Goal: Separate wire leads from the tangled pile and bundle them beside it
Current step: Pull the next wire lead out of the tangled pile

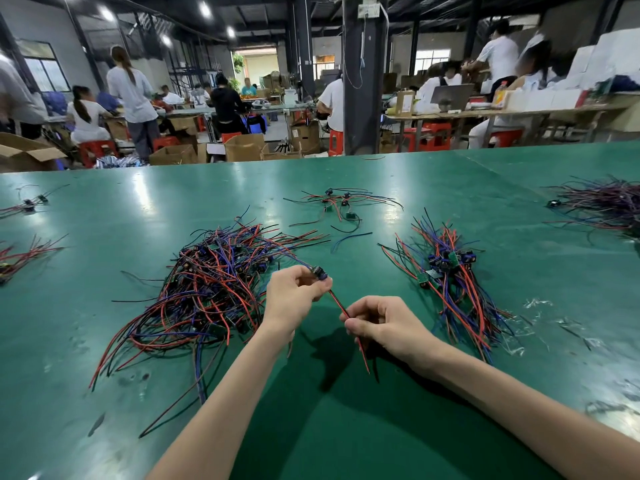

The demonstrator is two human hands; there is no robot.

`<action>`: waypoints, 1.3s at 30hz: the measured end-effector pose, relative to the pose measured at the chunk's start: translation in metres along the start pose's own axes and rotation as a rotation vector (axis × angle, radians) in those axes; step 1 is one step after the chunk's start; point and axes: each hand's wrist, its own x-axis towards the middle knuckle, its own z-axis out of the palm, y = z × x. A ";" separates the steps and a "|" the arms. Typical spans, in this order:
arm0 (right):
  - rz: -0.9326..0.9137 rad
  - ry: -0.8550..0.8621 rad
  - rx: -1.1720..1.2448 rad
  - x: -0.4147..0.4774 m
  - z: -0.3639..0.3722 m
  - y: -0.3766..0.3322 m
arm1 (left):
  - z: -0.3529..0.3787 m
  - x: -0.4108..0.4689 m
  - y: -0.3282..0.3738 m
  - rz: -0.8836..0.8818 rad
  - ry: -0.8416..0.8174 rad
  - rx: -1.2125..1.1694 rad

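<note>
A tangled pile of red, blue and black wire leads [207, 292] lies on the green table [346, 427], left of centre. My left hand [294, 292] pinches the small dark component end of one wire lead [337, 303], lifted beside the pile. My right hand [381, 323] pinches the red and black wires of the same lead lower down; their free ends hang below my fingers. To the right lies an aligned bundle of leads [453, 282] with small green boards.
A small loose group of leads [339, 202] lies farther back. More wire piles sit at the far right [602, 206] and at the left edge [20, 254]. Plastic scraps [540, 323] lie right of the bundle. People work at tables beyond the table's far edge.
</note>
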 end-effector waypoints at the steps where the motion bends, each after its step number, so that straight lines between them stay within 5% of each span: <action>1: -0.002 -0.006 -0.010 -0.001 0.001 -0.001 | -0.002 0.002 0.001 0.024 0.016 0.046; 15: -0.100 -0.090 -0.233 -0.008 0.008 0.003 | -0.013 0.009 0.001 0.139 0.161 0.311; 39: -0.193 -0.147 -0.354 -0.010 0.001 0.000 | -0.016 0.017 -0.013 -0.006 0.150 0.137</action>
